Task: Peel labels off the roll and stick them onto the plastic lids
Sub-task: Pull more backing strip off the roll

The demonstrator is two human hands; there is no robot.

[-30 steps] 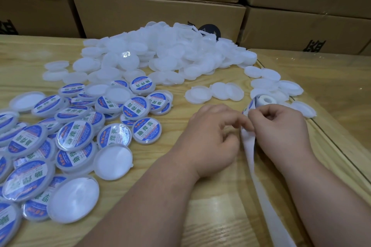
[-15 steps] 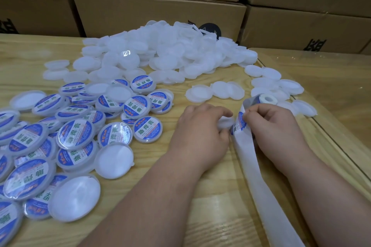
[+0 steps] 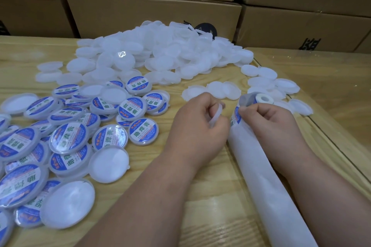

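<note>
Head view: left hand (image 3: 197, 126) is curled around a blank white plastic lid (image 3: 215, 115), held edge-up between thumb and fingers, just left of the label strip. Right hand (image 3: 267, 121) is curled too, thumb and forefinger pinching a blue-and-white round label (image 3: 236, 115) at the point where the backing strip (image 3: 261, 176) bends over. The label looks partly lifted; whether it is fully free of the liner cannot be told. The label roll (image 3: 264, 98) lies just behind the right hand, spent liner trailing toward the camera along the wooden table (image 3: 210, 196).

Unlabelled lids (image 3: 160, 52) are heaped at the far centre; labelled lids (image 3: 68, 138) are spread on the left, a few blank ones mixed in.

Risks, as judged:
- Lid is tilted on edge; pressing the label on before the face is turned flat toward it would likely set it off-centre or creased.
- Pinch sits on the label edge, so adhesive may catch the fingertip, or the label may fold onto itself.
- Roll is unrestrained; a sharp pull could drag it or unwind extra strip.
- Loose liner lies under the right forearm and could snag.
</note>
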